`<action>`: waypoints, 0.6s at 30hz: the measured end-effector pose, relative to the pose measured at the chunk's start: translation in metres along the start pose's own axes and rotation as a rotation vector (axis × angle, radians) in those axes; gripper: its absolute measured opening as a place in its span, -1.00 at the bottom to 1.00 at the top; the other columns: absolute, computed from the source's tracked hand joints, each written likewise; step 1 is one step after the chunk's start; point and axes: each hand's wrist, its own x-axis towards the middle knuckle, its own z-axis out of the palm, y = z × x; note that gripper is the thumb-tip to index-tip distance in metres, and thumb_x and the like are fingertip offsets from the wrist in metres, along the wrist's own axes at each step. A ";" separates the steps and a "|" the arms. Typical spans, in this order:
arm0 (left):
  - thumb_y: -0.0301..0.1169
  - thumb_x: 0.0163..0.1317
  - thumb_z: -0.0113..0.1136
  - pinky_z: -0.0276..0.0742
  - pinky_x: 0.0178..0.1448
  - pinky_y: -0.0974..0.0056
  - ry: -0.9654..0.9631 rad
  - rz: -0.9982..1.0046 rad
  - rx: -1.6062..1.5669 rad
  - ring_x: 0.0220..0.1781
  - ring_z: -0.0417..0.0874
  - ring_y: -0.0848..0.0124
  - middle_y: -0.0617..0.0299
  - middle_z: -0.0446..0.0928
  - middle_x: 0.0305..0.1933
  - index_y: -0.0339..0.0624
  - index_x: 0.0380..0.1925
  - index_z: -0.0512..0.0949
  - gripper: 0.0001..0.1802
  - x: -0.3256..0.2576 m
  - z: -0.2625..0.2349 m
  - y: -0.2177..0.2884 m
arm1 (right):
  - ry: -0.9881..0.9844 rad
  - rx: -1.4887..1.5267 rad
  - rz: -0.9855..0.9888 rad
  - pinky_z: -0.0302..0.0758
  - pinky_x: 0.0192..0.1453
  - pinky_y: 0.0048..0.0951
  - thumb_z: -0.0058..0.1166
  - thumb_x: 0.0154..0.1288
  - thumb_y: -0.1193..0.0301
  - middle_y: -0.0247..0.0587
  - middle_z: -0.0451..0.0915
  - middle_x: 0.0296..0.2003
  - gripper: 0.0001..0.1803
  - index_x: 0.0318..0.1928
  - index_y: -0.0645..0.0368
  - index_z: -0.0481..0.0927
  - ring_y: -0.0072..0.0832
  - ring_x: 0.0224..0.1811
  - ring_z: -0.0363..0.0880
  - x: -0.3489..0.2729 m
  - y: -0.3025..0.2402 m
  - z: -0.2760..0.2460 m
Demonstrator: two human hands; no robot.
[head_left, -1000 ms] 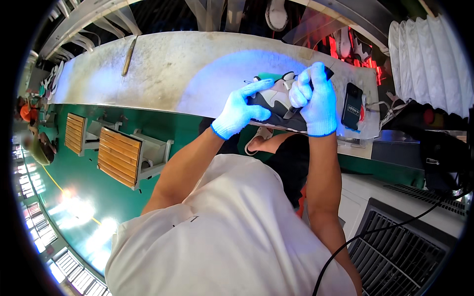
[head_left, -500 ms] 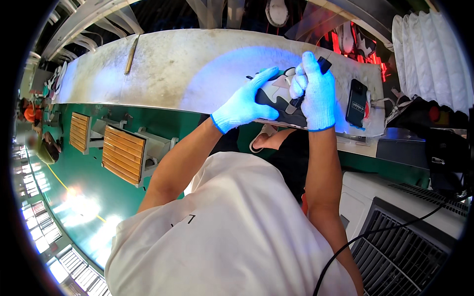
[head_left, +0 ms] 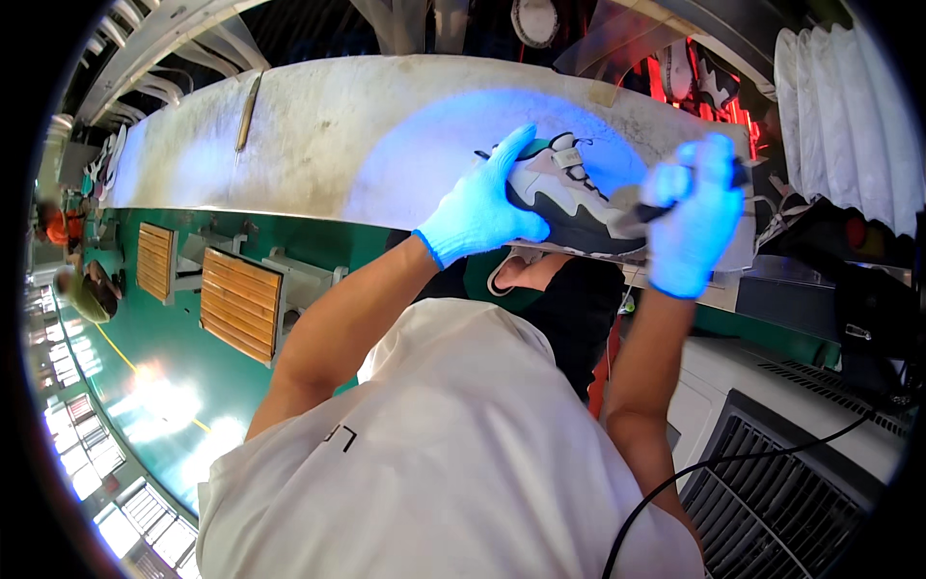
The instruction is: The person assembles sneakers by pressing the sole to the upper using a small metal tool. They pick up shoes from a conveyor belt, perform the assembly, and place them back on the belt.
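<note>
A white, grey and black sneaker [head_left: 559, 193] rests on the pale worktop under a blue-violet light, its sole edge toward me. My left hand [head_left: 487, 207], in a white knit glove with a blue cuff, grips one end of the shoe, thumb at the near side and fingers over the far side. At the shoe's other end, my gloved right hand [head_left: 694, 217] is closed around a black-handled brush [head_left: 629, 226], blurred by motion. The brush's pale flat end is at the lower side of the shoe, though I cannot tell if it touches.
A thin wooden-handled tool [head_left: 248, 111] lies toward the left of the long stained worktop [head_left: 318, 135]. Beyond the back edge are other shoes [head_left: 535, 21] and a red-lit area. A white pleated hose [head_left: 844, 125] hangs at right; slatted stools [head_left: 236, 301] stand on the green floor.
My right hand has moved right with the brush, from above the shoe to its right end, uncovering the laces and side. My left hand stays on the shoe. The phone at right is now hidden.
</note>
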 end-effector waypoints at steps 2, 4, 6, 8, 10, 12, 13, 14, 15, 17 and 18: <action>-0.24 -0.06 0.69 0.57 0.62 0.04 0.001 0.012 0.001 0.56 0.63 -0.08 -0.16 0.52 0.63 -0.28 0.79 0.12 0.40 0.000 0.000 -0.005 | -0.075 -0.439 -0.054 0.32 -0.55 -0.44 0.38 0.58 0.29 -0.37 0.56 -0.54 -0.74 -0.21 0.23 0.74 -0.61 -0.60 0.48 -0.004 -0.031 -0.006; -0.25 -0.06 0.69 0.57 0.62 0.04 -0.009 -0.002 -0.040 0.57 0.63 -0.07 -0.17 0.53 0.62 -0.28 0.79 0.14 0.39 0.001 -0.001 -0.006 | -0.127 -0.616 0.070 0.36 -0.52 -0.47 0.38 0.57 0.30 -0.34 0.62 -0.49 -0.75 -0.12 0.27 0.78 -0.60 -0.60 0.50 -0.009 -0.035 0.005; -0.31 -0.02 0.73 0.45 0.72 0.04 -0.046 0.018 -0.116 0.66 0.52 -0.02 -0.15 0.44 0.69 -0.26 0.79 0.16 0.37 0.001 -0.004 -0.006 | -0.119 -0.270 0.105 0.42 -0.48 -0.47 0.37 0.59 0.29 -0.31 0.64 -0.45 -0.77 -0.08 0.23 0.76 -0.56 -0.58 0.52 0.001 -0.021 -0.003; -0.40 -0.01 0.75 0.35 0.78 0.04 -0.062 0.072 -0.163 0.71 0.44 0.05 -0.12 0.38 0.74 -0.23 0.80 0.16 0.36 -0.001 -0.005 -0.013 | -0.031 0.019 0.164 0.43 -0.47 -0.43 0.38 0.61 0.26 -0.34 0.61 -0.46 -0.76 -0.08 0.19 0.72 -0.54 -0.57 0.52 0.016 -0.004 -0.002; -0.41 0.02 0.75 0.30 0.81 0.03 -0.084 0.087 -0.166 0.74 0.39 0.07 -0.03 0.35 0.74 -0.21 0.77 0.24 0.28 -0.003 -0.006 -0.015 | -0.048 0.046 0.135 0.45 -0.46 -0.37 0.39 0.63 0.22 -0.35 0.60 -0.45 -0.72 -0.09 0.19 0.70 -0.52 -0.55 0.52 0.022 0.018 0.004; -0.42 0.04 0.74 0.30 0.82 0.03 -0.101 0.098 -0.182 0.74 0.39 0.08 0.02 0.36 0.73 -0.20 0.75 0.28 0.24 -0.004 -0.006 -0.011 | -0.005 0.064 0.171 0.45 -0.47 -0.38 0.38 0.64 0.22 -0.35 0.60 -0.46 -0.71 -0.09 0.21 0.70 -0.51 -0.56 0.52 0.025 0.034 0.009; -0.43 0.04 0.75 0.31 0.81 0.05 -0.087 0.101 -0.220 0.73 0.40 0.09 0.09 0.36 0.72 -0.18 0.73 0.32 0.21 -0.003 -0.004 -0.014 | -0.001 0.085 0.182 0.46 -0.47 -0.37 0.39 0.63 0.21 -0.33 0.59 -0.47 -0.69 -0.08 0.23 0.70 -0.51 -0.56 0.52 0.025 0.040 0.011; -0.44 0.04 0.75 0.31 0.81 0.05 -0.078 0.103 -0.219 0.72 0.40 0.10 0.09 0.37 0.71 -0.18 0.73 0.33 0.21 -0.004 -0.004 -0.015 | -0.013 0.076 0.194 0.47 -0.47 -0.38 0.39 0.62 0.21 -0.32 0.60 -0.47 -0.69 -0.08 0.24 0.70 -0.50 -0.57 0.52 0.022 0.043 0.012; -0.44 0.03 0.75 0.31 0.81 0.06 -0.071 0.106 -0.217 0.72 0.41 0.10 0.09 0.37 0.70 -0.19 0.72 0.33 0.20 -0.005 -0.004 -0.016 | -0.024 0.067 0.204 0.47 -0.48 -0.38 0.40 0.62 0.21 -0.31 0.60 -0.47 -0.68 -0.08 0.24 0.70 -0.50 -0.57 0.52 0.017 0.045 0.014; -0.45 0.03 0.75 0.32 0.80 0.06 -0.059 0.120 -0.214 0.71 0.42 0.11 0.08 0.39 0.69 -0.19 0.71 0.35 0.19 -0.005 -0.003 -0.016 | -0.048 0.067 0.233 0.47 -0.48 -0.39 0.43 0.59 0.21 -0.29 0.62 -0.47 -0.67 -0.11 0.26 0.70 -0.50 -0.58 0.52 0.011 0.046 0.014; -0.45 0.02 0.75 0.33 0.80 0.06 -0.052 0.130 -0.209 0.71 0.42 0.12 0.08 0.39 0.69 -0.19 0.70 0.36 0.18 -0.005 -0.002 -0.016 | -0.046 0.030 0.213 0.47 -0.48 -0.39 0.43 0.59 0.22 -0.29 0.62 -0.47 -0.68 -0.12 0.25 0.70 -0.51 -0.59 0.51 0.007 0.045 0.017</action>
